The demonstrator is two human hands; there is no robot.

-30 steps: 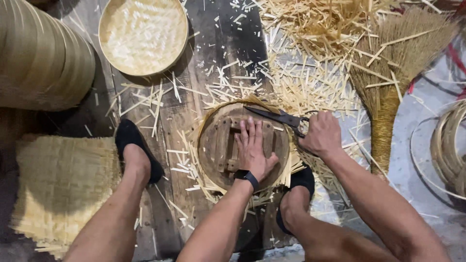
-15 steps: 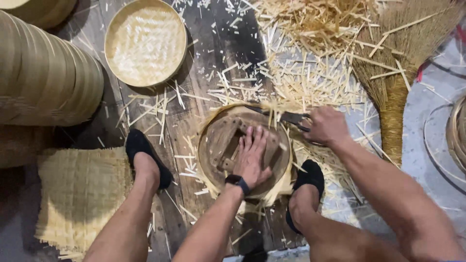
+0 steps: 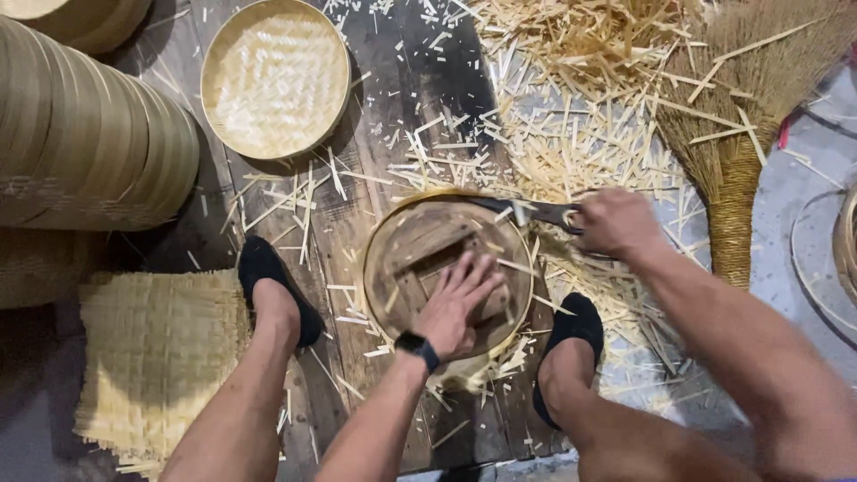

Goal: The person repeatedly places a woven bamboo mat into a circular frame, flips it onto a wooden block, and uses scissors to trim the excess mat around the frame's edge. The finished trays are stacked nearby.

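The round wooden form [image 3: 446, 259] lies flat on the plank floor [image 3: 393, 116] between the person's two dark shoes, with a rim of woven bamboo [image 3: 482, 370] pinned under it and sticking out round its edge. The left hand [image 3: 457, 308] rests on top of the form with its fingers [image 3: 478, 272] spread open and flat, pressing down rather than gripping. The right hand [image 3: 616, 223] has its fingers closed round the handle of a knife [image 3: 527, 211], whose blade lies along the upper right edge of the form. The form looks stiff and fairly heavy, best steadied from above by the palm; the bamboo strips look thin, light, springy and likely to splinter. Cut bamboo offcuts [image 3: 571, 134] litter the floor around. Farther out lie a finished woven tray [image 3: 275, 78], a stack of trays [image 3: 89, 152], a woven mat [image 3: 156, 357] and a straw broom [image 3: 741, 134].
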